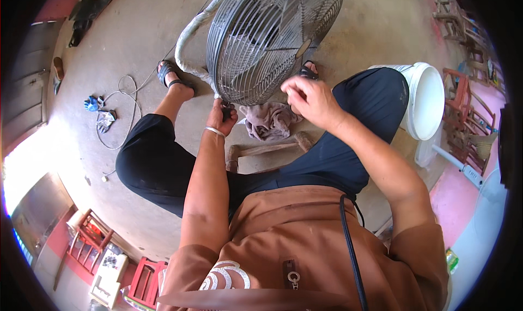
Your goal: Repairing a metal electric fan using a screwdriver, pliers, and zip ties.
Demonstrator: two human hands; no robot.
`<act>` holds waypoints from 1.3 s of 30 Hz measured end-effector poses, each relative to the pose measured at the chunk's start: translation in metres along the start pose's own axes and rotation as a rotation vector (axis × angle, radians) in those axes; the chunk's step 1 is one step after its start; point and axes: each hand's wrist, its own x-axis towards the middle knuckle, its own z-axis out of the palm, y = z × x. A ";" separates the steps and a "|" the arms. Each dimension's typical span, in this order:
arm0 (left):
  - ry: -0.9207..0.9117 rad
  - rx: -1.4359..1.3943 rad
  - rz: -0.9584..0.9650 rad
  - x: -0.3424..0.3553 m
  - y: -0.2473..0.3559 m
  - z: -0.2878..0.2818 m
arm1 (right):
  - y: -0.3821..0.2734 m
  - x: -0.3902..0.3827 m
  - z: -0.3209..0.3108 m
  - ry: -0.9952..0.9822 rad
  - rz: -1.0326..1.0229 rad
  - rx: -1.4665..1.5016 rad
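A large metal cage fan [239, 55] stands tilted between my feet, its wire guard toward me. Along its left side bends a curved tube stand [188, 38] with a pale wrapping. My left hand [222, 117] is closed around a small black knob at the fan's lower left edge, where the tube meets the cage. Off the lower right of the guard, my right hand [316, 103] is raised with its fingers curled together; what they hold, if anything, is hidden. A crumpled greyish-brown rag [269, 120] lies just below the fan, between my hands.
A wooden stool frame [264, 152] is in front of me. The white bucket [427, 101] stands by my right knee. Left on the floor lie a looped cable [121, 146], a blue glove [93, 103] and a grey glove [106, 120]. Wooden chairs [463, 87] line the right wall.
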 end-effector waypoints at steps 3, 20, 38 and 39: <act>-0.054 -0.021 -0.004 0.003 0.000 0.000 | 0.040 -0.045 0.018 -0.076 -0.026 -0.229; -0.034 -0.049 0.057 0.006 -0.011 0.019 | -0.120 0.218 0.057 -0.200 -0.616 -1.051; -0.123 0.093 -0.104 -0.015 -0.052 0.041 | -0.092 0.153 -0.033 -0.249 -0.082 -1.081; -0.147 0.065 -0.116 -0.019 -0.056 0.043 | -0.087 0.153 -0.034 -0.242 -0.100 -1.098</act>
